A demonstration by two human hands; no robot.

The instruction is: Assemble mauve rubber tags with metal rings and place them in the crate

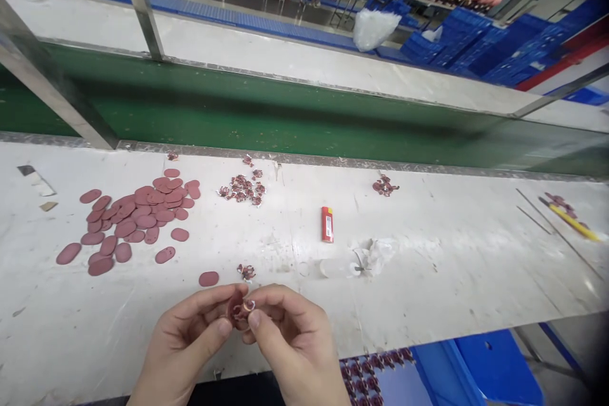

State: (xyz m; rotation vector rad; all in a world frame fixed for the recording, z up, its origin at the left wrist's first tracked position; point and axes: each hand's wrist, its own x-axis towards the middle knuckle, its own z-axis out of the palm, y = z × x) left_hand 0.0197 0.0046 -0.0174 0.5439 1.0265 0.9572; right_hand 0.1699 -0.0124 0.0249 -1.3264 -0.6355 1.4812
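Now the small red piece (240,309) sits between both hands, just above the white table (409,304). The left hand (186,337) and right hand (291,337) pinch it firmly together. Just beyond lie one red oval pad (209,278) and small curled pieces (246,272).

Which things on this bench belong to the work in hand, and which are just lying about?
Part of the work:
left hand and right hand, both pinching a small maroon piece
maroon oval pads
small curled pieces

Apparently just lying about:
red lighter
crumpled white plastic
yellow-handled tool
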